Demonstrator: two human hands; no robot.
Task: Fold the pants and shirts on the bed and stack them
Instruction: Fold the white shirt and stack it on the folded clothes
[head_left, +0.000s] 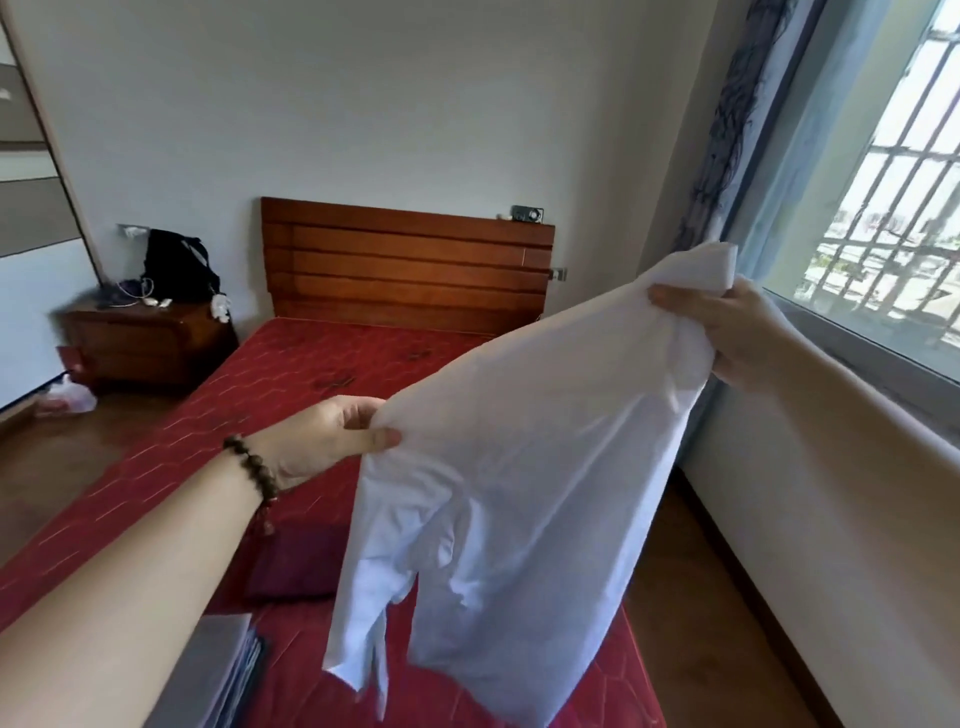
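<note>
Wooden headboard (408, 260) against the far wall, small device (527, 213) on top. Nightstand (148, 340) to its left with a black bag (176, 265) and cables. Barred window (893, 171) right, blue curtain (727, 130) beside it.

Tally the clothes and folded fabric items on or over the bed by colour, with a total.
White: 1, the white cotton shirt held up over the bed by both hands, left hand and right hand.
Maroon: 1, the dark maroon folded garment lying on the red mattress.
Grey: 1, the grey folded stack at the near edge; its layers cannot be counted.
Total: 3
</note>
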